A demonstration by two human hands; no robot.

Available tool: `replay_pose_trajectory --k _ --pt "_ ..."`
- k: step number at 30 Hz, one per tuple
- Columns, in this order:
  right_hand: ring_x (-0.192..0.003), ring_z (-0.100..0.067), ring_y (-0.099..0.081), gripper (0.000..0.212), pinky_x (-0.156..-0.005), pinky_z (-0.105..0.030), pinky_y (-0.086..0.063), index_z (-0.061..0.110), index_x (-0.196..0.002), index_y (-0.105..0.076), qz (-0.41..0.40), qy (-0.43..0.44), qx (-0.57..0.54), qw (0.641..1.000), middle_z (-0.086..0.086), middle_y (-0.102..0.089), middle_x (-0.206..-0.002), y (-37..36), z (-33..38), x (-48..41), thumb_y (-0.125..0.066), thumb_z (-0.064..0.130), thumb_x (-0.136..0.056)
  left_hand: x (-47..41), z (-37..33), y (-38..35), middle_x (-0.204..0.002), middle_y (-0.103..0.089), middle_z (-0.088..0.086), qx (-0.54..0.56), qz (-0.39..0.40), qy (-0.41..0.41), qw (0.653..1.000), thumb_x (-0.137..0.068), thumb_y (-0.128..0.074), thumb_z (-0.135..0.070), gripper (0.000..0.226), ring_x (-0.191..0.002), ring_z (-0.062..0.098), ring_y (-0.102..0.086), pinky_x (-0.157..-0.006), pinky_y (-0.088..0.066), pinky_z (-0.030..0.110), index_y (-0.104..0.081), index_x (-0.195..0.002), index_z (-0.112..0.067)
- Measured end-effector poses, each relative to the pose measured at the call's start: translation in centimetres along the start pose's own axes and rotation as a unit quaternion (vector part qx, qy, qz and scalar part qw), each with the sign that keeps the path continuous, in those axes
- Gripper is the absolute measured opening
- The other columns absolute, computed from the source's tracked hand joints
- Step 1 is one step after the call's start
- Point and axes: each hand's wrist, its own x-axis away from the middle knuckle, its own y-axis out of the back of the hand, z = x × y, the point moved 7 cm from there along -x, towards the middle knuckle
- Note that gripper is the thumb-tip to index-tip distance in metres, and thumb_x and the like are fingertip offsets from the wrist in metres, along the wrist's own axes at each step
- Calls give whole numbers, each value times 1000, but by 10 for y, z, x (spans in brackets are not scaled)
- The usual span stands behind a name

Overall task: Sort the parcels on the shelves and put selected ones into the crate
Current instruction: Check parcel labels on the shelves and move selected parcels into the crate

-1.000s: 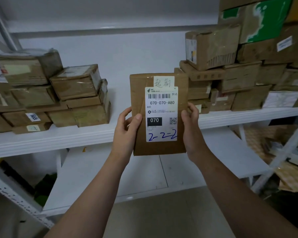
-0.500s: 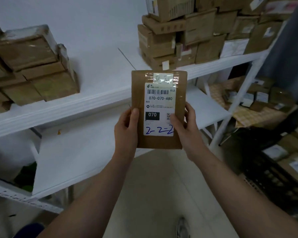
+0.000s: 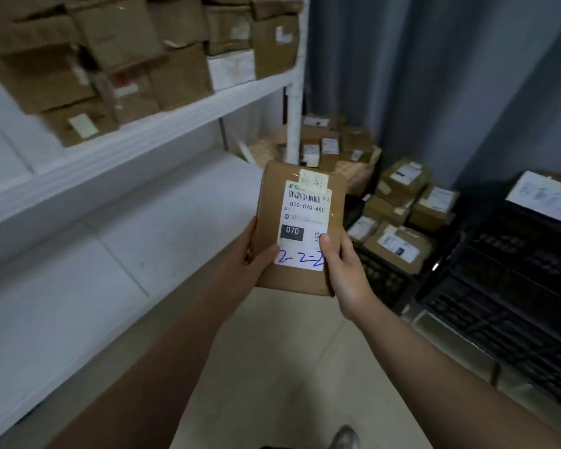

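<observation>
Gripping brown parcel (image 3: 300, 228) upright w/ both hands above floor, beside shelf (image 3: 175, 121): left hand (image 3: 256, 254) & right hand (image 3: 344, 264) thumbs on label. Black crate (image 3: 379, 280) at right holds labelled parcels (image 3: 399, 244); shelf packed w/ boxes (image 3: 175, 76).

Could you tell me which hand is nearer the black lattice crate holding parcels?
Right. The right hand grips the brown cardboard parcel on the side facing the black lattice crate; the left hand holds its far side.
</observation>
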Motion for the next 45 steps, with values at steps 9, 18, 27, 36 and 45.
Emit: replay_pose_trajectory --k 9,18,27,36,45 --pt "-100 -8 -68 64 -79 -26 -56 40 -141 -33 19 -114 39 993 12 -66 -118 186 -23 -41 -68 34 -88 -80 34 -180 -113 -64 -17 -20 46 54 997 -98 -52 -29 34 -86 -15 -62 -64 -42 -1 -49 -132 -32" --pt "-96 -10 -66 66 -82 -36 -58 23 -140 -41 -127 -168 19 977 12 -64 -108 275 -65 -104 -71 40 -83 -182 66 -258 -128 -58 -7 -132 108 89 981 -99 -42 -41 43 -109 6 -58 -93 -47 25 -39 -141 -31" --pt "-86 -4 -62 41 -61 -12 -49 26 -131 -46 -142 -241 41 959 5 -63 -113 303 -107 -226 -61 33 -93 -332 116 -276 -133 -56 2 -173 188 192 948 -99 -48 -32 42 -112 17 -57 -100 -46 39 -43 -141 -27" --pt "-113 -21 -60 54 -99 -43 -49 20 -141 -42 -307 -263 43 914 -1 -61 -127 361 -126 -285 -63 30 -92 -435 132 -346 -140 -46 -7 -245 350 197 883 -97 -54 -28 54 -124 13 -47 -105 -41 40 -33 -146 -25" --pt "-110 -15 -56 64 -90 -30 -48 17 -141 -39 -379 -232 113 889 3 -57 -123 450 -106 -353 -66 39 -88 -501 136 -435 -149 -34 -4 -232 391 143 879 -90 -65 -21 81 -126 7 -37 -100 -36 27 -13 -152 -24"
